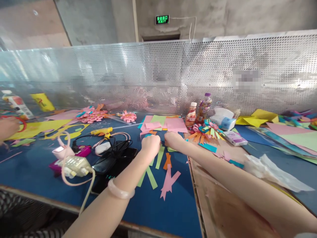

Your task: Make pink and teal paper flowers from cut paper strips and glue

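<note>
My left hand [151, 146], with a pale bangle [121, 189] on its wrist, is closed in a fist over the blue table. Close beside it on the right, my right hand [172, 140] is closed too. Whatever lies in the fingers of either is hidden. Green paper strips [152, 178], crossed orange strips [167, 161] and crossed pink strips with notched ends [168, 182] lie on the near side of the hands. Just beyond the hands are pink paper sheets [176, 125] and a light green sheet [158, 119].
Left are tangled cables [120, 142], a phone [101, 181] and a yellow glue gun [105, 132]. Another person's hand [10, 127] holds red-handled scissors [24, 125]. Bottles [191, 115], a paper-strip flower [208, 130] and tissue packs [224, 122] stand right, before a perforated metal screen [138, 62].
</note>
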### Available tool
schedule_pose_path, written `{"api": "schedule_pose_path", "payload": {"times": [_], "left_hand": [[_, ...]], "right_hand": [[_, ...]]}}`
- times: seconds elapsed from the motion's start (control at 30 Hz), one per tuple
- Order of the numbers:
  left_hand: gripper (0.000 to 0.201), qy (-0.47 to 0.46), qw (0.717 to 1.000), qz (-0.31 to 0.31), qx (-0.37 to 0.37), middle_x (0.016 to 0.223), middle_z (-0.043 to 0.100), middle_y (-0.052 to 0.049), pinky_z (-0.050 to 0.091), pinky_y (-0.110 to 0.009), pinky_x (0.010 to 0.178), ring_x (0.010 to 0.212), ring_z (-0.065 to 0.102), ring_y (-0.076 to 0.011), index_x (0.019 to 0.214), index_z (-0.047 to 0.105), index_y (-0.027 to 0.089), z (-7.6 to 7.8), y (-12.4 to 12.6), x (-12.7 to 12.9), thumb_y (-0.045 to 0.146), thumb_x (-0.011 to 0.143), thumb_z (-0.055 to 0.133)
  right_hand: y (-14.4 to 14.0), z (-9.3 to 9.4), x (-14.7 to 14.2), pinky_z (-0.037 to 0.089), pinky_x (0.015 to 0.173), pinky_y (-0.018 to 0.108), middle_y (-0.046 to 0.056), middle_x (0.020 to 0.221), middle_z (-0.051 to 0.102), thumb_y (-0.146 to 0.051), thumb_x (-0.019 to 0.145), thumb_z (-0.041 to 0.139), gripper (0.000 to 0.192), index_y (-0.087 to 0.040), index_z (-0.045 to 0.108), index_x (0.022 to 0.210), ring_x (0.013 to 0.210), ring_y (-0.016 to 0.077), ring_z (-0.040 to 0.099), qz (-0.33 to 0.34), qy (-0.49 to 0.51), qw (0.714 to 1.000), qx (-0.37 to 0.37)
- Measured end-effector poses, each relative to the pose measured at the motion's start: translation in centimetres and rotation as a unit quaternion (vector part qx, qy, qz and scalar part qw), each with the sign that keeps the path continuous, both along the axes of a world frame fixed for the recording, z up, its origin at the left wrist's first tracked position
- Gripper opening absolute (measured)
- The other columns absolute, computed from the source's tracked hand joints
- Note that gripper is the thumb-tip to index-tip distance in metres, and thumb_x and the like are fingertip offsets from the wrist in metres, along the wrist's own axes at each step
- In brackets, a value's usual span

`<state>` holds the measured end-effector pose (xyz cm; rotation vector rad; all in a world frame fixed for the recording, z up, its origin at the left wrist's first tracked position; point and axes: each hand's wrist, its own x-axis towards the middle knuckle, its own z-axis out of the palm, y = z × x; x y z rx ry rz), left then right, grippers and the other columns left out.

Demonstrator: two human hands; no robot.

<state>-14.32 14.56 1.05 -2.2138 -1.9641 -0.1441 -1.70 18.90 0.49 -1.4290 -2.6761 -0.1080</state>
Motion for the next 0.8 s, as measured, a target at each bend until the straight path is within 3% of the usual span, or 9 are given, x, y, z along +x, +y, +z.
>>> {"api": "schedule_pose_path", "payload": {"times": [0.17, 0.33, 0.43, 0.6, 0.7, 0.8], "left_hand": [[0.023, 0.001, 1.0, -0.011, 0.002, 0.083, 0.065, -0.018, 0.049, -0.038, 0.067, 0.081, 0.065, -0.0299, 0.086, 0.067, 0.009, 0.0, 0.0, 0.1, 0.024, 0.081, 0.049], [0.024, -0.007, 0.999, -0.024, 0.022, 0.092, 0.064, -0.016, 0.048, -0.036, 0.069, 0.082, 0.064, -0.0268, 0.098, 0.063, 0.011, 0.3, -0.2, 0.1, 0.02, 0.083, 0.048], [0.028, -0.03, 0.996, -0.076, 0.045, 0.109, 0.06, -0.011, 0.047, -0.033, 0.073, 0.086, 0.062, -0.0218, 0.108, 0.06, 0.018, 0.4, -0.1, 0.2, 0.018, 0.083, 0.047], [0.02, -0.053, 0.984, -0.147, 0.083, 0.114, 0.06, -0.01, 0.04, -0.039, 0.088, 0.107, 0.051, -0.027, 0.093, 0.069, 0.019, 0.5, 0.5, 0.3, 0.024, 0.082, 0.053], [0.025, -0.151, 0.974, -0.162, 0.04, 0.117, 0.06, -0.008, 0.036, -0.04, 0.09, 0.11, 0.049, -0.0273, 0.092, 0.07, 0.021, 0.8, 0.7, 0.4, 0.037, 0.081, 0.055], [0.042, -0.331, 0.932, -0.127, -0.076, 0.095, 0.069, -0.009, 0.043, -0.033, 0.076, 0.089, 0.06, -0.0213, 0.088, 0.07, 0.015, 1.3, 0.9, 0.0, 0.046, 0.085, 0.042]], "right_hand": [[0.1, 0.0, 0.3, 0.045, 0.071, 0.031, 0.019, 0.092, 0.066, -0.016, 0.072, 0.054, 0.022, -0.007, 0.067, 0.087, 0.085, 0.0276, 0.063, 0.019, -0.005, 1.0, 0.013], [0.7, 0.3, 1.7, 0.043, 0.061, 0.022, 0.01, 0.084, 0.068, -0.015, 0.074, 0.052, 0.02, -0.011, 0.067, 0.086, 0.073, 0.0182, 0.063, 0.039, 0.023, 0.999, -0.006], [0.9, 0.6, 2.6, 0.042, 0.059, 0.017, 0.006, 0.085, 0.067, -0.016, 0.074, 0.054, 0.019, -0.014, 0.065, 0.089, 0.071, 0.0129, 0.061, 0.068, 0.043, 0.997, -0.009], [0.1, 1.3, 4.1, 0.041, 0.066, 0.021, 0.008, 0.087, 0.062, -0.014, 0.077, 0.052, 0.015, -0.012, 0.063, 0.088, 0.076, 0.0147, 0.057, 0.087, 0.053, 0.994, 0.031], [-1.4, 1.8, 5.2, 0.04, 0.073, 0.029, 0.011, 0.087, 0.059, -0.015, 0.082, 0.048, 0.015, -0.01, 0.062, 0.086, 0.084, 0.0203, 0.054, 0.109, 0.017, 0.99, 0.09], [-3.3, 2.1, 6.6, 0.039, 0.07, 0.032, 0.011, 0.083, 0.056, -0.015, 0.087, 0.041, 0.021, -0.01, 0.061, 0.082, 0.081, 0.0212, 0.051, 0.161, -0.072, 0.961, 0.211]]}}
